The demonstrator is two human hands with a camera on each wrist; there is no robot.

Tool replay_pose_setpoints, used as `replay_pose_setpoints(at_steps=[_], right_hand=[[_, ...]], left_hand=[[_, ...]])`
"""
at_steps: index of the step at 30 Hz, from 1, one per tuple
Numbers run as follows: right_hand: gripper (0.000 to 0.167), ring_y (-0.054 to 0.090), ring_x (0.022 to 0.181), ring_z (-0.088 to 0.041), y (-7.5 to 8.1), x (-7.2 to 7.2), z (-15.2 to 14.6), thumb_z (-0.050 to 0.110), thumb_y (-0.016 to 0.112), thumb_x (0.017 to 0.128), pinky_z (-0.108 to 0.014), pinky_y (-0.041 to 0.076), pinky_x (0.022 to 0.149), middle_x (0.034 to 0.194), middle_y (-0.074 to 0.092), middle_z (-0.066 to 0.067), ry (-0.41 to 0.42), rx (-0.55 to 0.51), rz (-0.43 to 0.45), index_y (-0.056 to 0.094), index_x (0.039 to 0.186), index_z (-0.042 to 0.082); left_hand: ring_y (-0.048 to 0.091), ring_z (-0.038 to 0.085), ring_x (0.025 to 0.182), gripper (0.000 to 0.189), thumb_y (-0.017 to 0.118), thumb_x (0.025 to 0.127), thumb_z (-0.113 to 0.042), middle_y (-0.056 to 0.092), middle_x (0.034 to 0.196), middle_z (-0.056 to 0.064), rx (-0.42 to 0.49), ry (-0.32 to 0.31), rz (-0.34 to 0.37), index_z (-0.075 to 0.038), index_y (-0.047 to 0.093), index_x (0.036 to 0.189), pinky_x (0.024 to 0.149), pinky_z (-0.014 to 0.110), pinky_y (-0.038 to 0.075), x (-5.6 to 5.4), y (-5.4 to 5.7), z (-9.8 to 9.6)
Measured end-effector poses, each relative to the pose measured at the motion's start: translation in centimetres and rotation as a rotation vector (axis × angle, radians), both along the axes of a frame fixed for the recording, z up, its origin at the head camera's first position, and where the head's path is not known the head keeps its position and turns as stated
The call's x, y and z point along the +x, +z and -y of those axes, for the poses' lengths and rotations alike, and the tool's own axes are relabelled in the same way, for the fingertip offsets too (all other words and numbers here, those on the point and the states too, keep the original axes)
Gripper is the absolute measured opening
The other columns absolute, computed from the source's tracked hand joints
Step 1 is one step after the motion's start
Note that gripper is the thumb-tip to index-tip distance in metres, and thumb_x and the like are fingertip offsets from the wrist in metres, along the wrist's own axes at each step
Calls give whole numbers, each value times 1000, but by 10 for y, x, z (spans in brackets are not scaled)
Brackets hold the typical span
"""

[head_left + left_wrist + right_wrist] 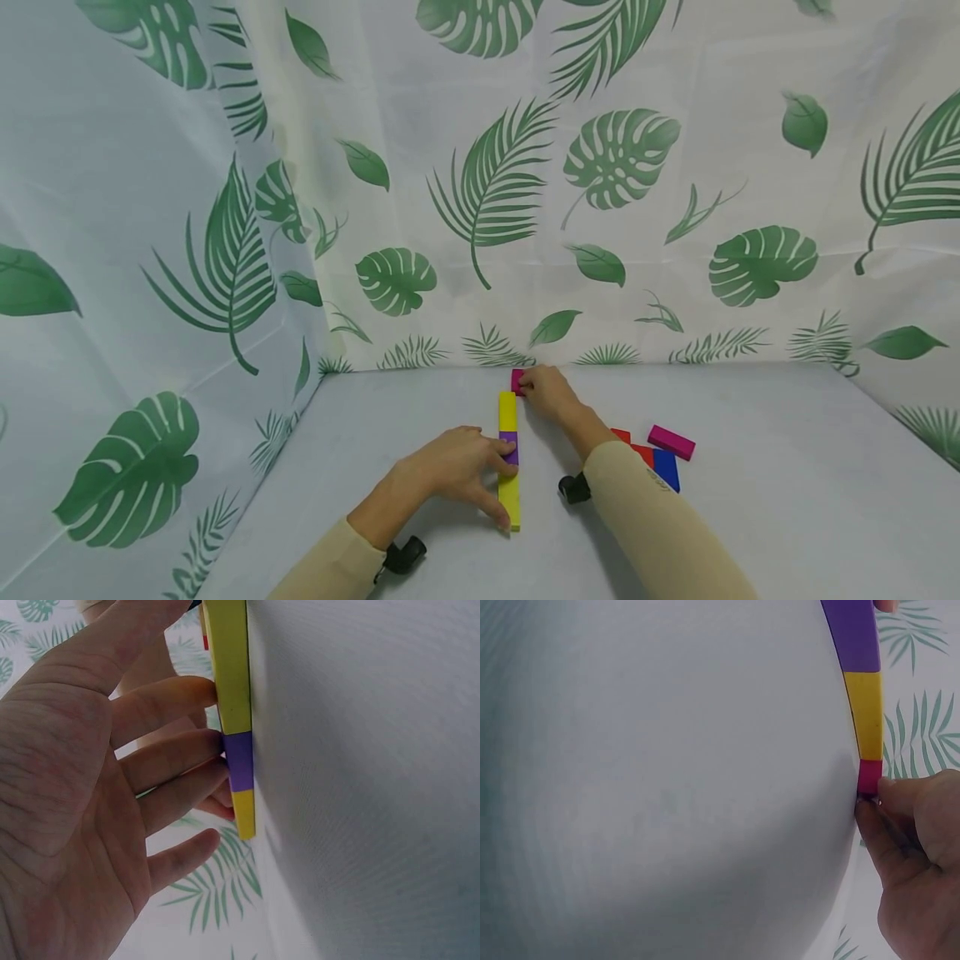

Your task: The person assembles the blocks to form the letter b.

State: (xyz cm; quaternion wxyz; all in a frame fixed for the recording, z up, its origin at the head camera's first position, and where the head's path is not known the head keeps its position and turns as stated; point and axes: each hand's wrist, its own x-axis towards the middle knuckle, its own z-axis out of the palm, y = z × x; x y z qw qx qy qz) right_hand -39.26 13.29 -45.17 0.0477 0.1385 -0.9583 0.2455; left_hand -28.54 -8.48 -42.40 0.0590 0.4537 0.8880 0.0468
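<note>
A straight row of blocks runs away from me in the head view: a near yellow block (510, 502), a purple block (510, 437) and a far yellow block (507, 411). My left hand (461, 467) lies along the row's left side, fingers extended and spread, fingertips touching the blocks and thumb by the near end. At the far end, my right hand (551, 393) pinches a magenta block (517, 382) between thumb and fingers. The right wrist view shows that magenta block (869, 776) in line with the yellow one, its end hidden by fingertips.
Right of the right forearm lie a loose magenta block (671, 442), a blue block (667, 468) and red pieces (621, 435), partly covered by the sleeve. A leaf-patterned curtain (525, 317) borders the white table (772, 500) at the back and left.
</note>
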Motion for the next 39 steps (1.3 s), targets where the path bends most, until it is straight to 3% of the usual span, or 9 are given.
replay_pose_setpoints(at_steps=[14, 18, 25, 39], right_hand=[[21, 59, 86, -23, -1, 1, 5, 3, 64, 100, -39, 56, 88, 102, 73, -11, 13, -10, -3, 78, 115, 1], [23, 61, 92, -26, -1, 1, 6, 3, 63, 101, -42, 57, 94, 111, 74, -14, 33, -9, 5, 76, 120, 1], [28, 63, 123, -37, 1, 2, 8, 3, 62, 102, -50, 50, 109, 136, 67, -20, 52, 3, 18, 72, 127, -1], [34, 58, 131, -38, 3, 1, 12, -1, 64, 99, -50, 44, 115, 144, 62, -20, 87, 38, 73, 68, 133, -2]], left_hand=[[57, 7, 137, 74, 80, 69, -78, 59, 150, -7, 1, 2, 3, -33, 74, 128, 121, 47, 36, 1, 2, 0], [57, 7, 138, 74, 80, 70, -77, 58, 151, -6, -1, 3, 10, -33, 74, 129, 121, 47, 36, 1, 2, 0], [56, 8, 138, 74, 79, 70, -78, 58, 151, -6, 3, 0, 7, -33, 74, 129, 121, 47, 37, 0, 1, 1], [56, 9, 138, 74, 78, 72, -78, 58, 151, -5, -2, -9, -16, -32, 73, 130, 120, 46, 38, 2, 2, 1]])
